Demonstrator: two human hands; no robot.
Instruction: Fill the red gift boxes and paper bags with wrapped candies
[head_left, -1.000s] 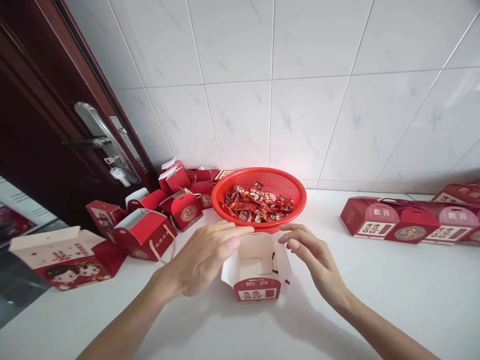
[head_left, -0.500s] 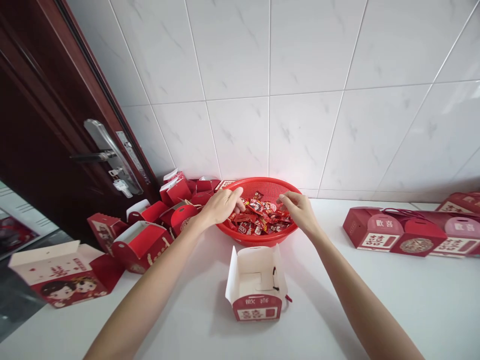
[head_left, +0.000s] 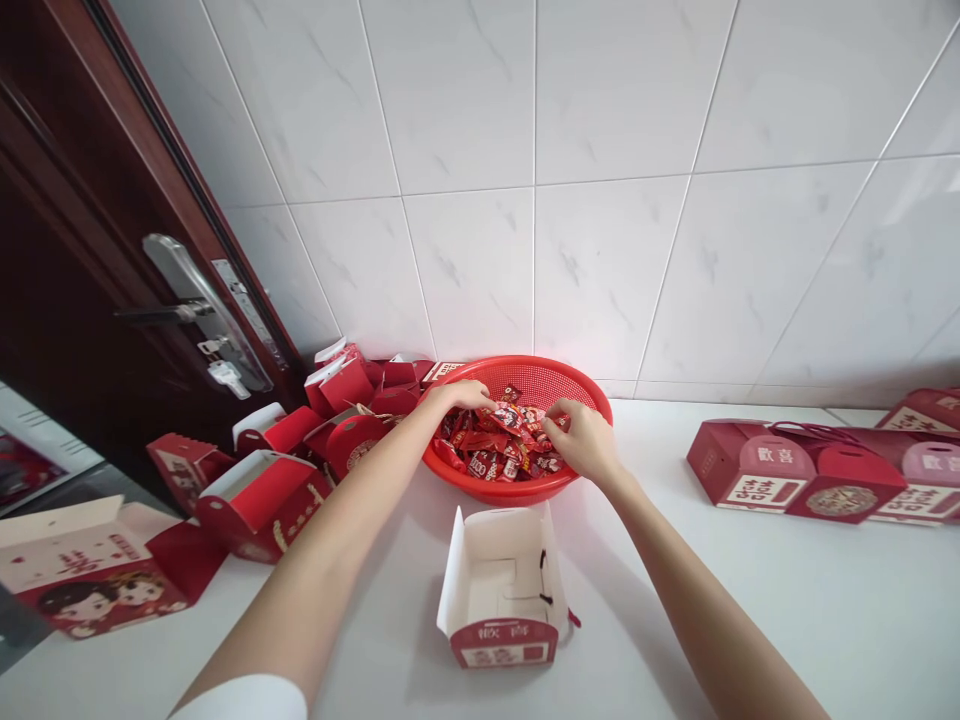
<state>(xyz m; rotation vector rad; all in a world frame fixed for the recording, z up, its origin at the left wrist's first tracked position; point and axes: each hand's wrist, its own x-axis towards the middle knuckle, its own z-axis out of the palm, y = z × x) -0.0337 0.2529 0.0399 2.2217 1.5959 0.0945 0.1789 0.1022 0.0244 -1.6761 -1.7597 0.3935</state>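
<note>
Reaching over the red perforated plastic basket (head_left: pixel 517 490), I have both hands at the wrapped candies (head_left: pixel 487 440) inside it. My left hand (head_left: pixel 466 394) comes across the basket's left side, its fingers bent slightly down to the heap; how far apart the fingertips are, and whether they have hold of a candy, I cannot tell. My right hand (head_left: pixel 581 435) is at the right side of the heap, fingers curled and thumb near the index finger, and I cannot tell whether a wrapper is caught between them. The candies lie heaped in the basket, which sits near the tiled wall (head_left: pixel 615 260). Nearer to me, between my forearms, an open candy box (head_left: pixel 504 645) stands upright on the white tabletop (head_left: pixel 750 620), its pale interior facing up, with dark cord ends at its right wall. To my left are several open red boxes (head_left: pixel 259 505), one with a twisted rope handle, and beside them a cartoon-printed box (head_left: pixel 112 600) with its pale flap up. Well off to my right, closed candy boxes (head_left: pixel 840 485) sit in a row. A dark red door (head_left: pixel 67 270) with keys (head_left: pixel 227 378) in its lock stands at far left.
</note>
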